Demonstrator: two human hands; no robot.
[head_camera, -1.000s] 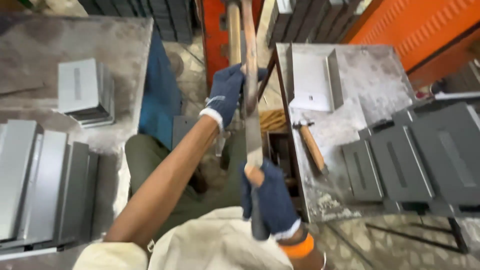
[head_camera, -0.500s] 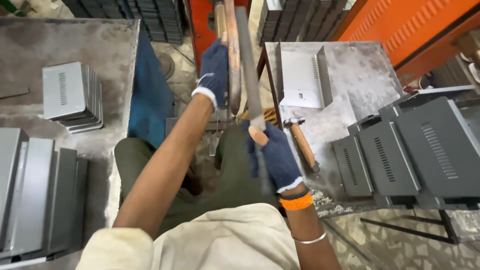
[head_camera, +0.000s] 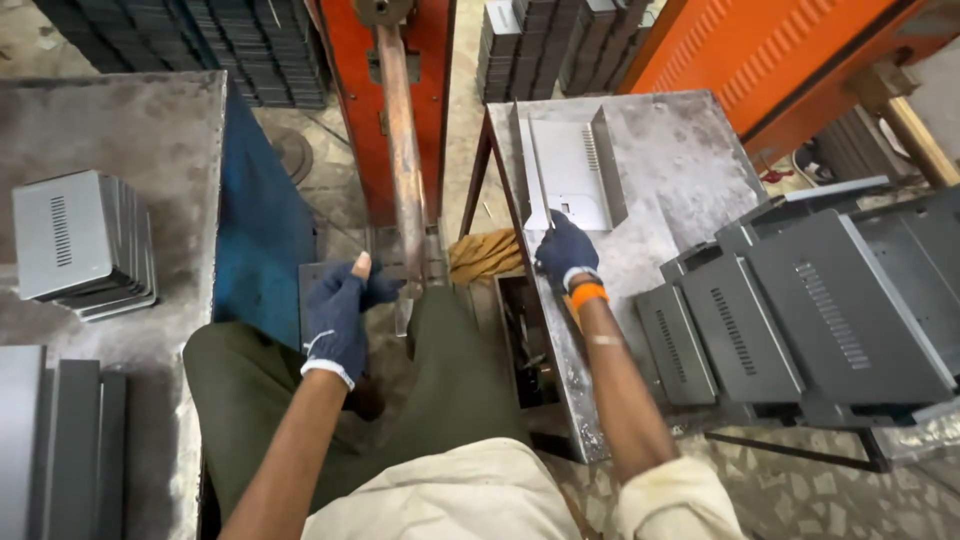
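My right hand (head_camera: 565, 255), in a blue glove with an orange wristband, grips the near end of a long thin metal strip (head_camera: 533, 165). The strip lies along the left edge of the right-hand steel table (head_camera: 690, 150), beside a light grey folded sheet-metal piece (head_camera: 572, 165). My left hand (head_camera: 340, 315), also gloved, is low between my knees with its thumb up. Its bent fingers reach the foot of a rusty upright rod (head_camera: 400, 150) on the orange machine (head_camera: 350, 110). Whether those fingers grip anything is hidden.
A stack of grey vented covers (head_camera: 80, 240) sits on the left table. Dark grey covers (head_camera: 800, 300) crowd the right table. A yellow-brown bundle (head_camera: 485, 255) lies by the machine's base. Stacked dark panels (head_camera: 200, 40) stand behind, beside an orange cabinet (head_camera: 780, 60).
Both hands were raised on the rod and strip in front of me. Now my right hand has carried the strip down to the right table's edge, and my left hand has dropped to the rod's foot.
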